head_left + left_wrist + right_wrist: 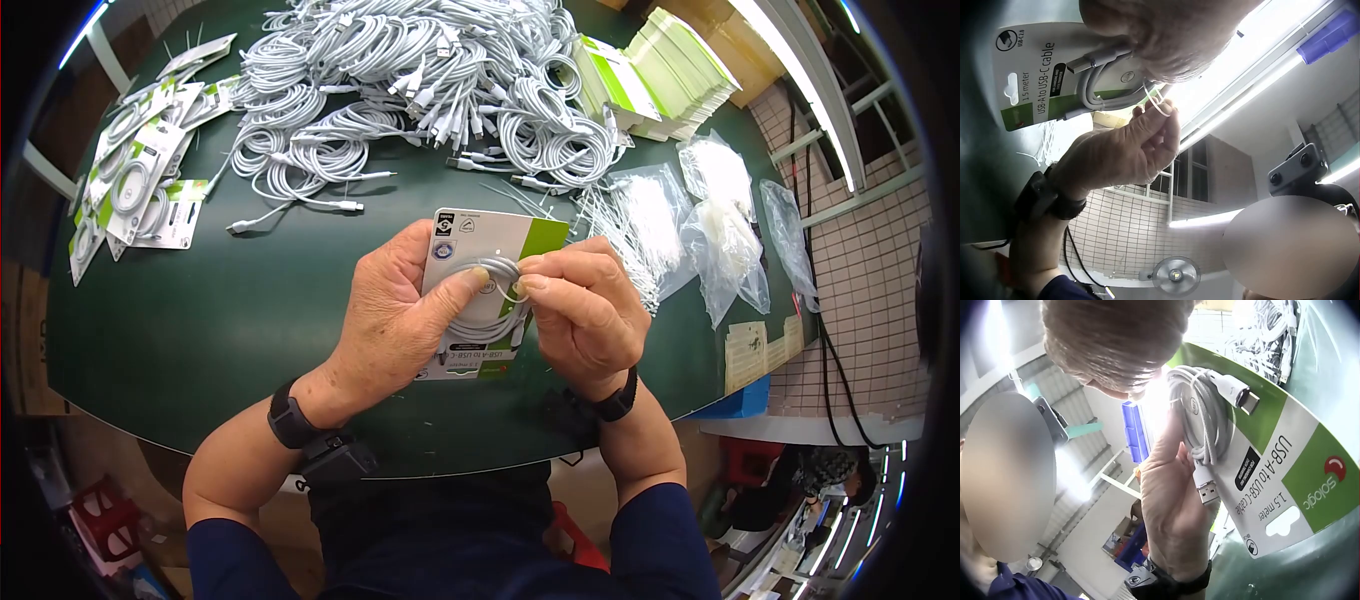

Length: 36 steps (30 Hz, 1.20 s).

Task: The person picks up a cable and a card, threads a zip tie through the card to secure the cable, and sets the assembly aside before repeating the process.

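My left hand [395,315] grips a white and green card [482,232] over the front of the table, its thumb pressing a coiled white cable [490,325] against the card. Thumb and forefinger of my right hand [590,310] pinch a thin white tie at the coil's upper right side. In the left wrist view the tie [1157,106] forms a loop between card and right fingertips. The right wrist view shows the coil's USB-A plug [1206,487] and USB-C plug [1238,394] lying over the printed card face.
A large heap of coiled white cables [400,60] covers the back of the green table [250,350]. Carded cables [130,190] are piled at the left. Stacked cards [680,80] stand at the back right, with loose white ties [640,225] and plastic bags [725,240] nearer.
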Motion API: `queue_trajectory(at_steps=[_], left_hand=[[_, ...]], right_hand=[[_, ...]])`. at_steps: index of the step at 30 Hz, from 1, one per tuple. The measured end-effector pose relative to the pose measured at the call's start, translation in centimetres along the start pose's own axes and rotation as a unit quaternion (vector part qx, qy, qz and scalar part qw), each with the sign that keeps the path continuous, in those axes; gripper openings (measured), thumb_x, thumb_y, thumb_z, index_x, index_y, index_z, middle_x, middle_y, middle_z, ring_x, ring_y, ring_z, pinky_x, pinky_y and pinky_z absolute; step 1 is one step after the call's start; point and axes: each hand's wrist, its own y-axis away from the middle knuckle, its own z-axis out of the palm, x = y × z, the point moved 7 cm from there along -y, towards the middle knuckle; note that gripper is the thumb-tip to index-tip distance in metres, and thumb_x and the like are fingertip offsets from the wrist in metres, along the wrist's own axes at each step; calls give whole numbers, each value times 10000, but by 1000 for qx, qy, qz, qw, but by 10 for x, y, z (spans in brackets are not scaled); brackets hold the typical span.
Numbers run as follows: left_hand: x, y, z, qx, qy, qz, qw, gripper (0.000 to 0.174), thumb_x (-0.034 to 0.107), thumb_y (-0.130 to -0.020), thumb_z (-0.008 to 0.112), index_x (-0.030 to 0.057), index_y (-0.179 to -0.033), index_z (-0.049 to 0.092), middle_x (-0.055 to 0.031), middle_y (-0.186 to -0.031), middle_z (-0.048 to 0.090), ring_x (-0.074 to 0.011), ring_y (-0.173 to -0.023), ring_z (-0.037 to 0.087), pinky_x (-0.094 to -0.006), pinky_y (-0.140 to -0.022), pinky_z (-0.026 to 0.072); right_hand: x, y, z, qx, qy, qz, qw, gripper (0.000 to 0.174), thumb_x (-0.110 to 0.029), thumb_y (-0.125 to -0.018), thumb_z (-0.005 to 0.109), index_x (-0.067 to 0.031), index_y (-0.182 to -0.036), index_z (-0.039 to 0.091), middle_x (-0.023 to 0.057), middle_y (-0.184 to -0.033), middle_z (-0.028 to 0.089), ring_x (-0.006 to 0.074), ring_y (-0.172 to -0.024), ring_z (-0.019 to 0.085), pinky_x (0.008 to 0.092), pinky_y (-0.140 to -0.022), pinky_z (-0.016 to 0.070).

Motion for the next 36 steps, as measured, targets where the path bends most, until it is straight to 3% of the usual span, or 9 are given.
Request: queue_trajectory(at_steps=[3, 6, 7, 10, 15, 23, 26, 36], left_hand=[[0, 1, 0, -2, 4, 0, 1000, 247, 29, -1024, 674, -39, -1258, 633, -91, -1138, 758, -108, -993, 709, -281, -875, 600], [1, 1, 1, -2, 4, -3, 1000, 246, 29, -1024, 674, -39, -1257, 634, -90, -1138, 758, -108, -995, 709, -281, -874, 600], [1, 1, 1, -2, 4, -5, 1000, 246, 29, -1024, 674, -39, -1257, 634, -89, -1138, 758, -108, -996, 709, -281, -873, 601], [0, 0, 0, -2, 8, 1, 1000, 244, 30, -1024, 673, -39, -1255, 636, -90, -1137, 758, -107, -994, 710, -282, -872, 602], [0, 0, -1, 0, -1, 5, 1000, 233, 31, -1027, 669, -38, -1247, 639, -91, -1133, 758, -106, -991, 710, -282, -871, 603], [1, 1, 0, -4, 7, -6, 1000, 238, 37, -1026, 670, -38, -1251, 641, -93, -1121, 761, -108, -980, 713, -283, -857, 607], [1, 1, 0, -3, 3, -3, 1000, 242, 40, -1026, 672, -39, -1253, 641, -93, -1117, 762, -107, -976, 714, -284, -852, 609], [1, 0, 0, -3, -14, 2, 1000, 237, 50, -1025, 676, -37, -1244, 649, -91, -1105, 765, -105, -965, 714, -282, -843, 608]], right_hand=[[-2, -1, 1, -6, 7, -5, 1000, 404, 79, -744, 841, -97, -1099, 761, 77, -1009, 755, 222, -786, 692, 296, -637, 559], [-4, -2, 1, -7, 24, -9, 1000, 235, -3, -879, 827, -89, -1077, 733, 116, -970, 761, 231, -773, 681, 305, -623, 529], [-3, -2, 1, -7, 24, -10, 1000, 235, -3, -879, 827, -89, -1077, 733, 116, -970, 761, 231, -773, 681, 305, -623, 529], [-2, -1, 1, -8, 22, -12, 1000, 409, 64, -730, 858, -110, -1090, 772, 65, -1019, 765, 207, -775, 684, 293, -627, 555], [-3, -1, 2, -6, 19, -6, 1000, 414, 62, -725, 861, -115, -1090, 774, 60, -1012, 766, 203, -774, 683, 291, -622, 552], [2, 0, 2, 5, -15, 10, 1000, 345, 52, -786, 854, -99, -1081, 756, 76, -999, 772, 214, -770, 681, 300, -638, 551], [3, -1, 2, -1, -8, 9, 1000, 234, -4, -884, 832, -84, -1063, 703, 120, -950, 765, 223, -759, 676, 302, -616, 517], [1, 0, 2, -1, 4, 7, 1000, 231, -4, -885, 831, -81, -1064, 707, 126, -963, 762, 225, -759, 675, 299, -620, 520]])
